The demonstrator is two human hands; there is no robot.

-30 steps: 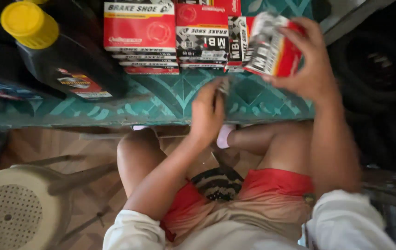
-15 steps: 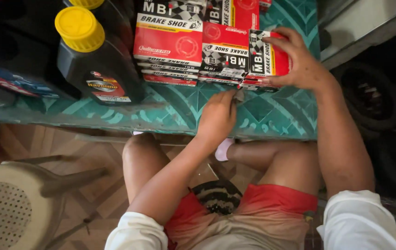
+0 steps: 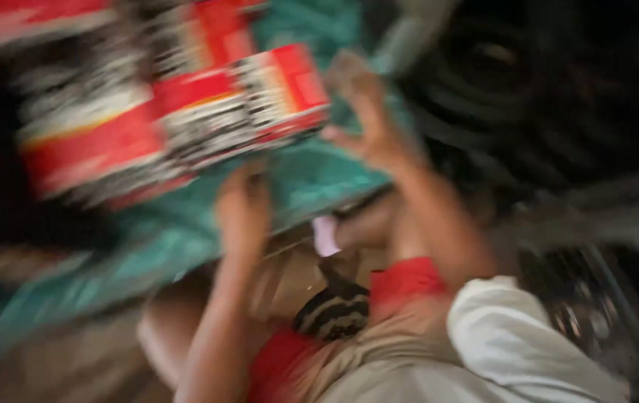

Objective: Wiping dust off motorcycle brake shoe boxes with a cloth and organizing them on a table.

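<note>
The view is heavily blurred. Stacks of red, white and black boxes (image 3: 170,119) lie on a teal patterned table (image 3: 319,179). My right hand (image 3: 364,112) hovers just right of the rightmost box (image 3: 282,93), fingers spread, holding nothing. My left hand (image 3: 243,209) rests at the table's near edge, just below the boxes. Whether its fingers hold anything is lost in the blur.
Dark tyres (image 3: 558,97) fill the upper right. Below the table are my knees, red shorts (image 3: 401,280) and a dark striped item (image 3: 334,313) between my legs. My white sleeve (image 3: 513,336) is at lower right.
The view has swung and tilted, and the black bottle with the yellow cap is out of sight. My right hand has come off the box it was placing. My left hand stays at the table edge.
</note>
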